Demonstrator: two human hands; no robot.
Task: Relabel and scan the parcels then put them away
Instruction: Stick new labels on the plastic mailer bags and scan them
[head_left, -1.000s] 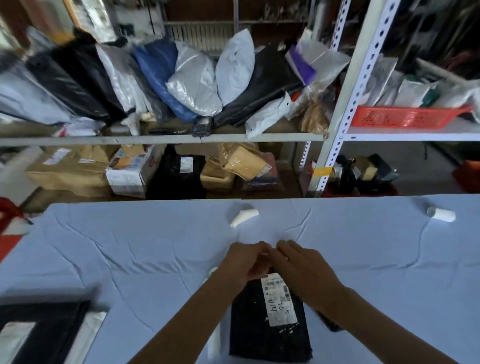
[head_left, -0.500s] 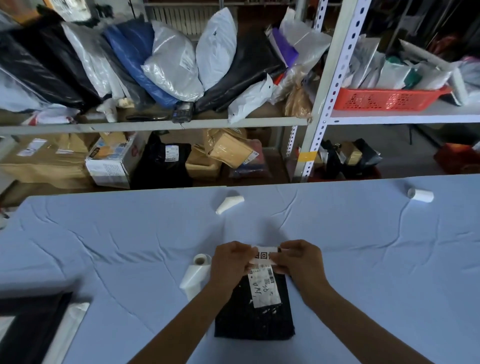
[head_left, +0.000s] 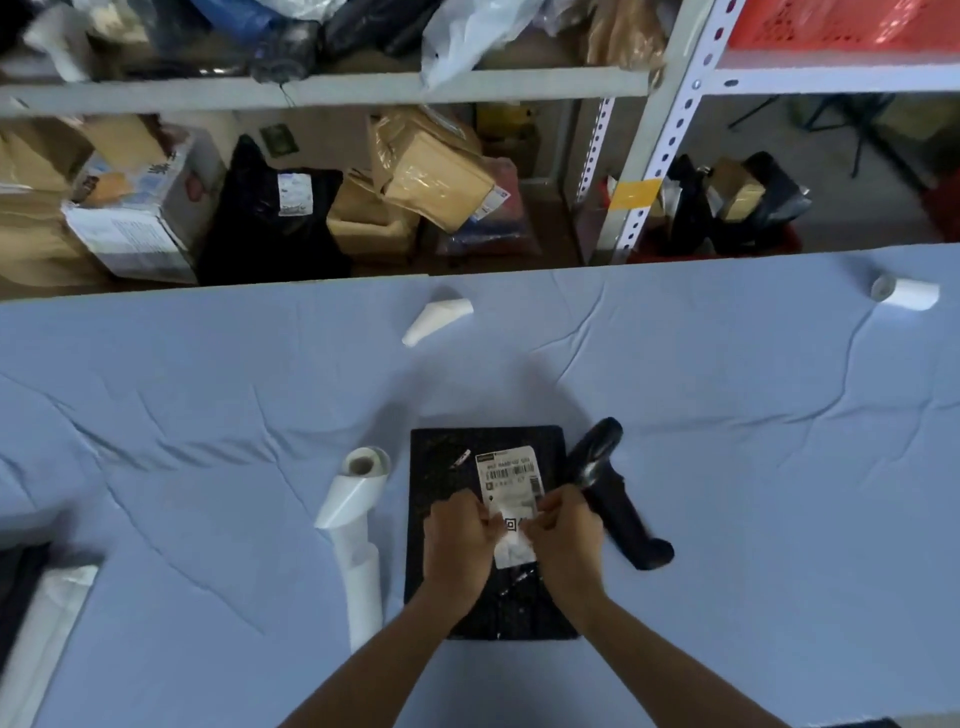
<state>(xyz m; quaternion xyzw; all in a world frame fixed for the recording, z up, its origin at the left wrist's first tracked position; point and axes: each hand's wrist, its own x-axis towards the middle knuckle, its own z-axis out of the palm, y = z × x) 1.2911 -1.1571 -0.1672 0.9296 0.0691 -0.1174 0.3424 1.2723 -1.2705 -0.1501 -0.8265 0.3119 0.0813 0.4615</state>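
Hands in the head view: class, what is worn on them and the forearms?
The left hand and right hand are bare: no gloves, no visible rings, watch or bands. Both forearms are uncovered to the frame's edge; no sleeve shows.

Pretty plain tbh: bare left hand (head_left: 457, 540) and bare right hand (head_left: 569, 545), forearms (head_left: 374, 670) bare too, as far down as they show.

- Sticker (head_left: 511, 525): mostly covered by the left grip (head_left: 457, 540) and right grip (head_left: 566, 540) pinching it.
- Label (head_left: 508, 470): print too small to read.
- Red basket (head_left: 841, 23), upper right: cut off by the top edge.
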